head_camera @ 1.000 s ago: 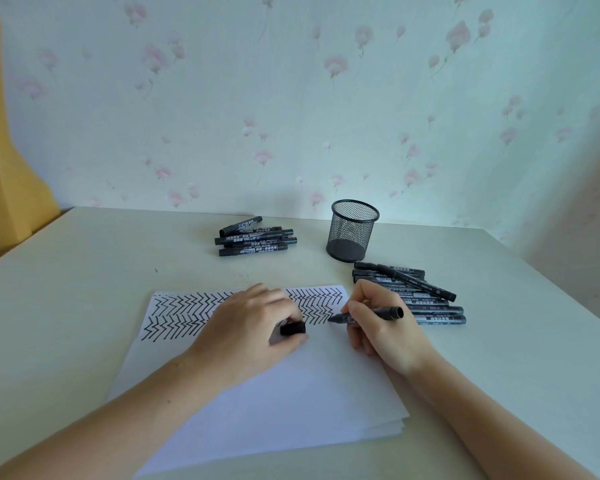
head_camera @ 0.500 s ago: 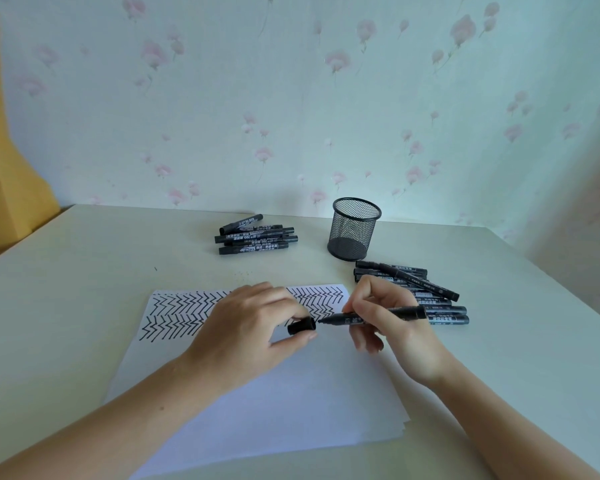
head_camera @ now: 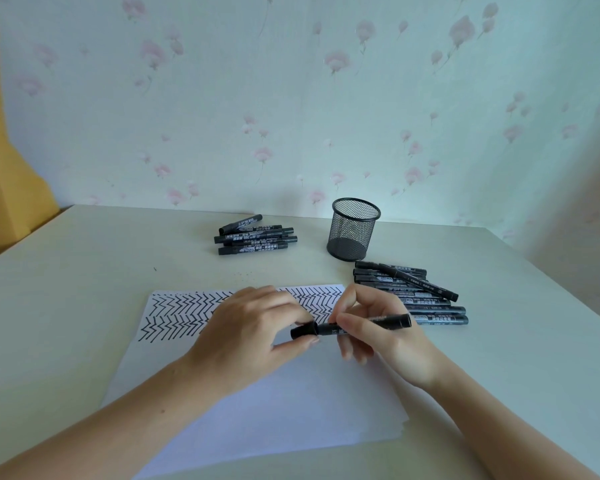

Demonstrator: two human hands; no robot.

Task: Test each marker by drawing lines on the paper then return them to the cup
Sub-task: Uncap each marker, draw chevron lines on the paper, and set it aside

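Cream table against floral wallpaper

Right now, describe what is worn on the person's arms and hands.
Nothing is worn that shows. The left hand and the right hand are bare, with no gloves, rings, watch or bracelets visible. Both forearms are uncovered all the way to the picture's lower edge; no sleeve comes into view. The fingernails look short and unpainted.
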